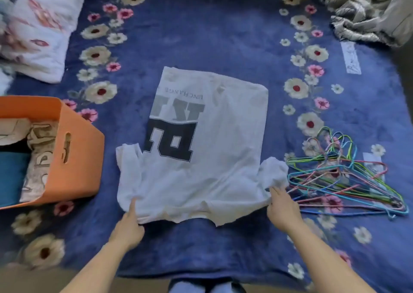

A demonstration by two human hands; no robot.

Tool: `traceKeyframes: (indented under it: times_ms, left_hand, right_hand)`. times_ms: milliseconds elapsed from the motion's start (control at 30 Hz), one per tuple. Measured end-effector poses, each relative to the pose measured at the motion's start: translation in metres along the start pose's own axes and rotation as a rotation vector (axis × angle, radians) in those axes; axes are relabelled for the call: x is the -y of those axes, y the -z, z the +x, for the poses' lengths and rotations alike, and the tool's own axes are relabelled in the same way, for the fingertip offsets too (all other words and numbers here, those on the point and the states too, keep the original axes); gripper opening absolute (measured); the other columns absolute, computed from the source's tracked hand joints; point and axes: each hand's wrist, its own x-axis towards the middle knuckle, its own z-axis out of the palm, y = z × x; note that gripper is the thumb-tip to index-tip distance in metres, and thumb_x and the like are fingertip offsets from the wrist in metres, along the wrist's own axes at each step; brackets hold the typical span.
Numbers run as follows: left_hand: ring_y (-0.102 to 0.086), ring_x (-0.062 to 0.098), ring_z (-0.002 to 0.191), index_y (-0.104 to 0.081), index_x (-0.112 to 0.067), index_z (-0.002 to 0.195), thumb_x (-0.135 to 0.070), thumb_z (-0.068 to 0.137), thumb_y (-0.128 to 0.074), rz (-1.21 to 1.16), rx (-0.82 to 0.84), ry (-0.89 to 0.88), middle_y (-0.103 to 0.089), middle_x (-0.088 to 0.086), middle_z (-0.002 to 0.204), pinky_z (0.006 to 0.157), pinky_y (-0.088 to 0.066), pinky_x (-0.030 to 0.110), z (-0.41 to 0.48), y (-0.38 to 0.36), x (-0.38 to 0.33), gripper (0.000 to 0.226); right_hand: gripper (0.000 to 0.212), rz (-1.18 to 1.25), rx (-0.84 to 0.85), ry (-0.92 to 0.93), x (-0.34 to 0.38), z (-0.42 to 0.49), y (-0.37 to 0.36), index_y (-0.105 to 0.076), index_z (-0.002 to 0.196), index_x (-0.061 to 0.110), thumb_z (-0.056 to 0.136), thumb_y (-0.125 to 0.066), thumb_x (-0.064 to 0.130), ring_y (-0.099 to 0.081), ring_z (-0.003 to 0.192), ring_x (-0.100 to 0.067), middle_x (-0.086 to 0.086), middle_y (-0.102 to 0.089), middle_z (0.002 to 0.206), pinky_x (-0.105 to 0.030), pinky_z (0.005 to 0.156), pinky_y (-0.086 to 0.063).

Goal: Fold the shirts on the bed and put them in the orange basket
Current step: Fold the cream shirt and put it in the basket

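white shirt [207,158], upside-down print, "…change" legible; left hand [130,221]: forefinger on near edge, grip unclear; right hand [282,206]: straight fingers touching sleeve [273,170]; orange basket [78,158] left of shirt.

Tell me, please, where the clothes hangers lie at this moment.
In the head view, the hangers lie in a heap on the blue blanket at the right side, just beside the white shirt and near the right hand.

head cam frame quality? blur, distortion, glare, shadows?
Head view: soft overall. The pillow and the corners are smeared, and the wide angle curves the edges. Light is even, with no glare or hard shadows. The big print on the shirt is readable, and the hangers are distinct.
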Motion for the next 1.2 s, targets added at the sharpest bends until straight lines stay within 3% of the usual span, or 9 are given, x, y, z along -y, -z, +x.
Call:
traceKeyframes:
  times_ms: [100, 167, 367, 533, 700, 800, 933, 1100, 1200]
  left_hand:
    - [-0.033, 0.039, 0.129, 0.000, -0.020, 0.150, -0.023, 0.085, -0.048, 0.028, 0.067, 0.133, -0.024, 0.022, 0.149, 0.102, -0.036, 0.039, 0.007, -0.038, 0.002, 0.081]
    - [-0.021, 0.039, 0.133, -0.012, -0.015, 0.149, -0.020, 0.087, -0.053, 0.182, -0.092, 0.127, -0.017, 0.022, 0.149, 0.107, -0.028, 0.044, 0.005, -0.057, -0.013, 0.075]
    - [-0.050, 0.031, 0.112, -0.049, -0.025, 0.131, -0.026, 0.050, -0.069, 0.373, -0.181, -0.713, -0.044, 0.010, 0.132, 0.087, -0.045, 0.044, 0.011, -0.127, -0.056, 0.083]
    - [-0.042, 0.025, 0.111, -0.046, -0.035, 0.133, -0.036, 0.035, -0.081, 0.557, -0.209, -1.057, -0.046, 0.008, 0.128, 0.088, -0.036, 0.042, 0.026, -0.170, -0.091, 0.104]
    - [-0.043, 0.021, 0.097, -0.067, -0.037, 0.103, -0.026, 0.048, -0.087, 0.372, -0.230, -1.066, -0.046, -0.001, 0.115, 0.077, -0.026, 0.035, 0.042, -0.194, -0.111, 0.060]
    - [-0.042, 0.019, 0.104, -0.068, -0.043, 0.102, -0.033, 0.076, -0.064, 0.217, -0.192, -1.090, -0.047, -0.006, 0.119, 0.080, -0.025, 0.032, 0.042, -0.191, -0.107, 0.028]
    - [-0.044, 0.019, 0.117, -0.064, -0.043, 0.114, -0.043, 0.091, -0.046, 0.137, -0.146, -1.188, -0.054, -0.001, 0.132, 0.090, -0.030, 0.034, 0.018, -0.196, -0.103, 0.030]
    - [-0.059, 0.012, 0.116, -0.068, -0.041, 0.108, -0.039, 0.078, -0.040, 0.445, -0.030, -1.260, -0.063, -0.007, 0.125, 0.090, -0.053, 0.037, -0.006, -0.232, -0.098, 0.040]
    - [-0.058, 0.016, 0.107, -0.067, -0.030, 0.107, -0.025, 0.073, -0.046, 0.075, -0.039, -1.125, -0.062, -0.003, 0.118, 0.089, -0.049, 0.033, -0.014, -0.227, -0.091, 0.041]
  right_hand:
    - [0.033, 0.142, 0.102, -0.086, -0.004, -0.006, -0.043, -0.050, 0.122, 0.011, 0.090, -0.046, 0.014, -0.044, 0.124, -0.027, -0.008, -0.048, 0.133, -0.034, 0.090, -0.042]
    - [0.028, 0.346, 0.107, -0.182, -0.003, -0.008, -0.064, -0.053, 0.117, 0.008, 0.091, -0.047, 0.012, -0.051, 0.114, -0.032, -0.011, -0.056, 0.120, -0.031, 0.076, -0.037]
    - [0.054, 1.224, -0.133, -0.761, 0.012, 0.023, -0.092, -0.058, 0.104, -0.007, 0.087, -0.058, 0.044, -0.059, 0.090, -0.034, -0.011, -0.061, 0.095, -0.053, 0.087, -0.050]
    - [0.031, 1.506, -0.160, -0.722, 0.016, 0.060, -0.083, -0.065, 0.086, 0.012, 0.085, -0.065, 0.043, -0.064, 0.092, -0.023, -0.001, -0.067, 0.090, -0.041, 0.088, -0.053]
    - [0.028, 1.642, -0.242, -0.648, 0.001, 0.093, -0.066, -0.062, 0.104, 0.015, 0.084, -0.069, 0.033, -0.065, 0.091, -0.021, -0.003, -0.068, 0.101, -0.036, 0.085, -0.054]
    - [0.014, 1.662, -0.599, -0.541, -0.013, 0.101, -0.046, -0.063, 0.091, 0.013, 0.081, -0.065, 0.004, -0.061, 0.073, -0.010, 0.004, -0.065, 0.085, -0.022, 0.064, -0.051]
    - [0.018, 1.389, -0.978, -0.481, -0.066, 0.089, -0.034, -0.054, 0.087, 0.016, 0.082, -0.062, 0.001, -0.052, 0.056, 0.010, 0.011, -0.055, 0.077, -0.010, 0.059, -0.043]
    - [0.030, 1.219, -0.863, -0.640, -0.119, 0.070, -0.073, -0.042, 0.073, 0.028, 0.086, -0.063, 0.010, -0.054, 0.057, 0.001, 0.002, -0.054, 0.073, -0.023, 0.065, -0.046]
    - [0.022, 1.055, -0.756, -0.648, -0.103, 0.041, -0.098, -0.049, 0.073, 0.022, 0.084, -0.060, 0.007, -0.050, 0.049, 0.008, 0.000, -0.052, 0.068, -0.028, 0.065, -0.042]
